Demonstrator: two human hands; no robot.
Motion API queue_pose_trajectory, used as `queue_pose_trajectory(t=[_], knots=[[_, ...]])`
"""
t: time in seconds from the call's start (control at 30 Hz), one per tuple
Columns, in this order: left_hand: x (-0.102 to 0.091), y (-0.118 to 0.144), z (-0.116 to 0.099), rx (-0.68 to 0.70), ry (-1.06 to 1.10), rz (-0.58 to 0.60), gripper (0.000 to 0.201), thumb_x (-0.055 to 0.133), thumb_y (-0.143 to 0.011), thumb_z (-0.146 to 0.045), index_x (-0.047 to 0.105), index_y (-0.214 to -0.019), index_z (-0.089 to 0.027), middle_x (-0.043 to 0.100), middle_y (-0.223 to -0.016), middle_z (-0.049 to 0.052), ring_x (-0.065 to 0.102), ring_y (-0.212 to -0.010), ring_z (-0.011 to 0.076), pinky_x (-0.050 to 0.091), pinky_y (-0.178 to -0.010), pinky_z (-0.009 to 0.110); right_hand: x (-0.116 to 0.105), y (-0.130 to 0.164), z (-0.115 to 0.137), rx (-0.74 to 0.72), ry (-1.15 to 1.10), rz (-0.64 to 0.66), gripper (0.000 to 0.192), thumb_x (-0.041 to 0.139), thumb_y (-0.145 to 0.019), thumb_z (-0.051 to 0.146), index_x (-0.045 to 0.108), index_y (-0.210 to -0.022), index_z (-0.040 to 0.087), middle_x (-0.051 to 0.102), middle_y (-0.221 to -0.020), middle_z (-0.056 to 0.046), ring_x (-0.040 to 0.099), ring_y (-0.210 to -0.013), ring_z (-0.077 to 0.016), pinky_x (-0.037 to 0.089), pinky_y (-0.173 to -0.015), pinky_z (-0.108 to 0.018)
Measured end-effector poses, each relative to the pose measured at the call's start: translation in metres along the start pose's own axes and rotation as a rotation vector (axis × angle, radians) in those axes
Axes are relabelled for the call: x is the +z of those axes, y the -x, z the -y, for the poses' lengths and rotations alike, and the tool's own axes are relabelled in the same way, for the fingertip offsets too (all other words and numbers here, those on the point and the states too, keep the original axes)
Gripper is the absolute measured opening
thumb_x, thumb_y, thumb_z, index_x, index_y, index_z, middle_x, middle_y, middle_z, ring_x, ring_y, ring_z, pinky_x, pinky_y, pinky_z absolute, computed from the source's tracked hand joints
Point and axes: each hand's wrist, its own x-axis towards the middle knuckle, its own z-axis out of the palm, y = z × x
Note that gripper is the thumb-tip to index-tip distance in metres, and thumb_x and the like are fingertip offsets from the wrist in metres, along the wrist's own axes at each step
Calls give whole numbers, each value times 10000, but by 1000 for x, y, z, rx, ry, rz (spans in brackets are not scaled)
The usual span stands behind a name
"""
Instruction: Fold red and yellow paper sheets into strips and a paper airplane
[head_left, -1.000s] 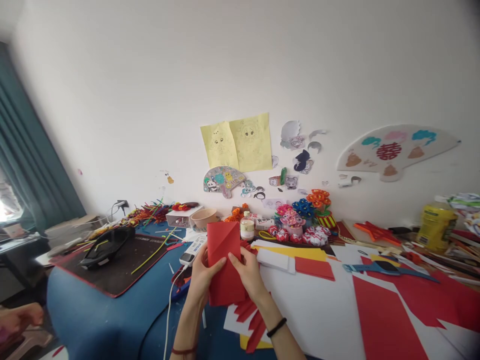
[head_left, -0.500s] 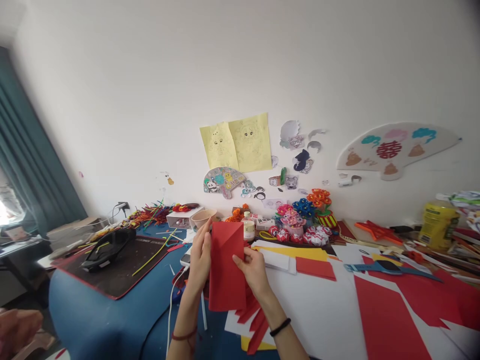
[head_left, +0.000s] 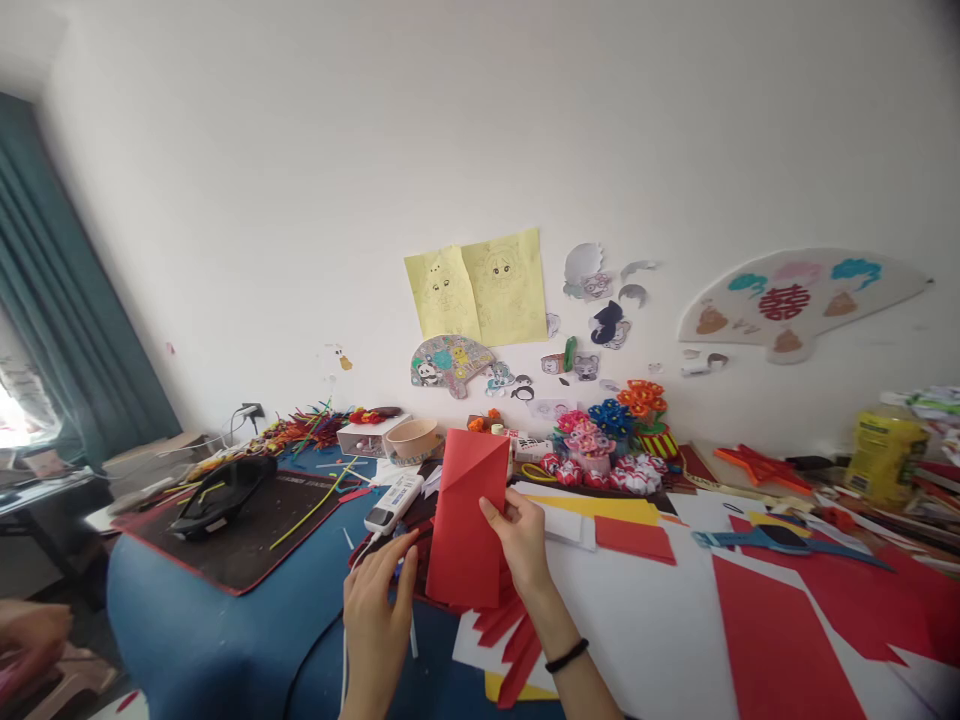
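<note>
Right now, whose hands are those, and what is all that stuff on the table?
Those are a person's own two hands, filmed by a camera worn on their head, looking forward and down. The right hand holds up a folded red paper. The left hand is lower, open, fingers near the paper's bottom edge, gripping nothing. The blue table is crowded: a white sheet, more red paper, a black mat, paper flowers, and a yellow bottle. Drawings are stuck on the wall.

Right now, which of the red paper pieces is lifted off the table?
The folded red sheet, pinched upright in the right hand. The small red rectangle and large red strip lie flat.
</note>
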Motion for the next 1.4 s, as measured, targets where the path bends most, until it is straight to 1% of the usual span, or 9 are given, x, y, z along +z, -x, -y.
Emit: queue_pose_trajectory(t=[0.13,0.3,0.4,0.57,0.73,1.0,1.13,1.27,1.4], knots=[[6,-22,-21,-55,102,77,377,517,-865,-446,628,-1165,-247,664,-1175,76,604,-1038,273,424,-915,417,1,2,3,22,-109,51,284,719,-759,381,689,-923,151,733,-958,-100,652,-875,-251,522,-774,-355],[17,-31,-22,-178,535,214,402,575,-832,-454,629,-1140,-201,679,-1139,93,628,-1026,253,498,-841,327,2,4,10,91,-176,115,324,723,-759,398,692,-966,150,719,-1028,-116,651,-937,-277,514,-839,-403],[18,-31,-19,-271,696,218,427,618,-803,-457,627,-1137,-190,686,-1120,100,626,-1041,261,505,-842,320,4,6,12,124,-196,166,345,691,-788,426,690,-994,149,714,-1032,-117,653,-929,-278,515,-832,-405],[17,-29,-14,-348,735,172,470,649,-776,-471,619,-1152,-190,693,-1089,101,627,-1035,267,506,-828,316,5,5,8,129,-164,230,324,658,-817,442,702,-974,162,724,-970,-95,661,-877,-261,513,-813,-386],[16,-29,-7,-234,540,168,430,602,-809,-476,607,-1143,-205,687,-1054,80,639,-944,235,501,-790,315,1,1,3,117,-129,207,333,704,-773,440,717,-935,148,729,-915,-98,656,-855,-268,511,-783,-377],[13,-26,-15,145,-254,-184,337,423,-921,-278,598,-1204,-228,647,-1096,86,563,-953,253,419,-832,378,1,1,-1,81,-114,109,265,711,-771,405,691,-789,142,698,-789,-58,625,-781,-216,490,-691,-301],[15,-24,-22,244,-522,-247,364,415,-914,-190,614,-1215,-237,646,-985,94,538,-862,254,389,-764,366,3,1,-5,75,-122,95,234,725,-758,382,689,-765,150,674,-724,-24,612,-742,-190,485,-669,-278],[16,-24,-25,259,-543,-205,349,420,-916,-199,632,-1190,-247,644,-996,92,545,-874,258,382,-781,383,4,0,-6,77,-117,93,236,727,-752,390,693,-767,158,686,-739,-23,616,-741,-190,488,-670,-275],[13,-31,-23,108,-202,-77,350,459,-913,-342,580,-1227,-245,643,-1064,84,590,-894,241,445,-773,368,3,1,-1,113,-120,131,295,729,-740,431,699,-839,155,719,-853,-67,643,-808,-233,512,-733,-332]])
